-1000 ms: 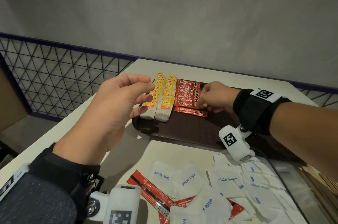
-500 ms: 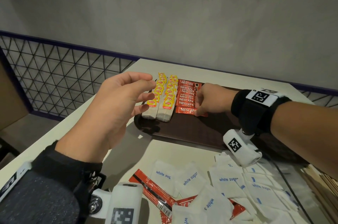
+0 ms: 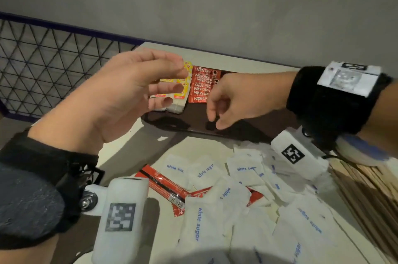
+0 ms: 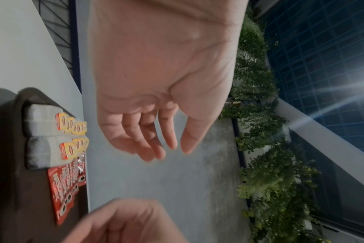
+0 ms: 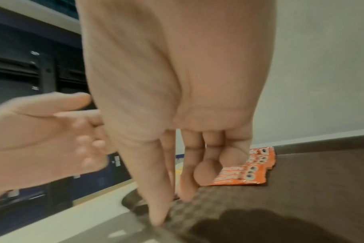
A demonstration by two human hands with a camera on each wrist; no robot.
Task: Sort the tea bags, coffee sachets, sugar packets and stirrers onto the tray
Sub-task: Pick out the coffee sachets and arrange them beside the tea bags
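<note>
The dark brown tray (image 3: 193, 122) carries two rows of yellow-tagged tea bags (image 3: 179, 93) and, to their right, a row of red coffee sachets (image 3: 201, 85). My left hand (image 3: 170, 82) hovers above the tray's left end, fingers relaxed, and holds nothing. Over the tray's near part hangs my right hand (image 3: 215, 120), loosely curled and empty, a little right of the sachets. The left wrist view shows the tea bags (image 4: 52, 131) and the sachets (image 4: 66, 189). The right wrist view shows my fingers (image 5: 158, 205) hanging down by the sachets (image 5: 249, 171).
White sugar packets (image 3: 204, 218) lie scattered on the white table (image 3: 120, 156) in front of the tray, with loose red coffee sachets (image 3: 163, 184) among them. Wooden stirrers (image 3: 366, 190) lie at the right. A wire-mesh railing (image 3: 53, 65) runs along the left.
My right hand has let go of the front coffee sachet and drawn back toward the tray's near side. The sachet now lies flush in its row. My left hand has stayed hovering.
</note>
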